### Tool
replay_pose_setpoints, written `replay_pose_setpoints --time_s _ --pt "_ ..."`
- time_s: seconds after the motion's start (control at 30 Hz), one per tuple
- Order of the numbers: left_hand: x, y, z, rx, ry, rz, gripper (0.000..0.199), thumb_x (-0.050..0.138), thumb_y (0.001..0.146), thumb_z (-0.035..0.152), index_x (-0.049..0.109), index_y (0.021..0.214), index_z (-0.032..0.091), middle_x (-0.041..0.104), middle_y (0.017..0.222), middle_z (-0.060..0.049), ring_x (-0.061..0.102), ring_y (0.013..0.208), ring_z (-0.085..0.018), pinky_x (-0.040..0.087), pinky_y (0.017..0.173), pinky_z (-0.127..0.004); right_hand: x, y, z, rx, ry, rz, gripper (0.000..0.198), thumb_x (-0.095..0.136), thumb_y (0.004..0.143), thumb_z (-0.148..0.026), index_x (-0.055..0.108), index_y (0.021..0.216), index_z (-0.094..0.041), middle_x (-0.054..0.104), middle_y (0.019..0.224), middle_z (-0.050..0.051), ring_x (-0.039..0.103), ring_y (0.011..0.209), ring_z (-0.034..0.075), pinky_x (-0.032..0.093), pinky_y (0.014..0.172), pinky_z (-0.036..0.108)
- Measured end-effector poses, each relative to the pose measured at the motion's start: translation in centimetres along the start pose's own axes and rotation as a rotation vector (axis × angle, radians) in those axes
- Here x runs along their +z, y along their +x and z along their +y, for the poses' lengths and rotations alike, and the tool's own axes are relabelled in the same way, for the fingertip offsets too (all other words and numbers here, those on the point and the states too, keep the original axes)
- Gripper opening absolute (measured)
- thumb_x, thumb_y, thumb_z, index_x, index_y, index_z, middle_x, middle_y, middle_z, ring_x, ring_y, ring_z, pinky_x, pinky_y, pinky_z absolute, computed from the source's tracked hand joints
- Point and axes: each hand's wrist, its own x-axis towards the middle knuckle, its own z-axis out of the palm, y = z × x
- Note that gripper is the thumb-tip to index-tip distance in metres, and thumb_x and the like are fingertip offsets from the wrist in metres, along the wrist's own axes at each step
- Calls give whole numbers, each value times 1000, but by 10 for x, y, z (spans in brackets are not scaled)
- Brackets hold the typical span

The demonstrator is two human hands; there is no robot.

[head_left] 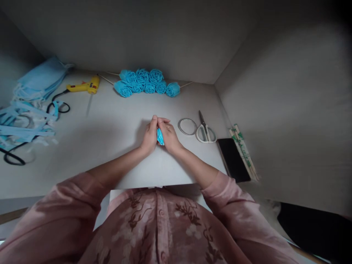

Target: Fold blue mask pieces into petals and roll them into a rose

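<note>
Over the middle of the white table, my left hand and my right hand are closed together around a small blue folded piece. Its pleated, rose-like end shows between my palms; the rest is hidden by my fingers. My thumbs meet at the top. Just right of my right hand lie a thin metal ring and scissors with white handles. Beyond my hands, against the back wall, several blue roses are stacked in two rows, some with thin stick stems.
A yellow glue gun with a black cord lies at the back left. Blue face masks are piled beside it, with cut mask strips in front. On the right are a black phone and wrapped chopsticks along the wall.
</note>
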Motion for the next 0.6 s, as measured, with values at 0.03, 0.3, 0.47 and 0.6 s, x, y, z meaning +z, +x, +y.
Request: replay_pose_setpoints --time_s 0.03,0.3,0.47,0.6 --pt "1 -1 -2 9 8 28 58 32 97 58 68 83 16 72 82 -10 71 92 -25 58 71 -34 1 -1 1 -16 -17 12 52 51 89 -61 50 55 -21 50 56 -2 48 53 11 40 51 23" --pt "5 -8 -4 148 97 101 54 30 102 46 65 75 17 69 76 -8 70 91 -23 56 84 -35 5 -4 -3 -229 -174 71 41 43 94 -43 52 59 -22 54 68 -1 55 75 14 45 77 27" --pt "4 -6 -6 137 135 124 55 31 101 53 65 77 17 68 77 -8 69 89 -22 55 82 -33 2 -2 1 -190 -144 67 43 48 91 -51 52 59 -22 53 65 -1 54 71 15 45 71 27" --pt "1 5 -8 86 127 51 61 27 97 63 65 83 18 69 77 -8 70 83 -22 56 68 -31 -9 7 1 9 80 -54 48 55 85 -64 51 61 -23 48 55 -4 47 52 12 41 52 26"
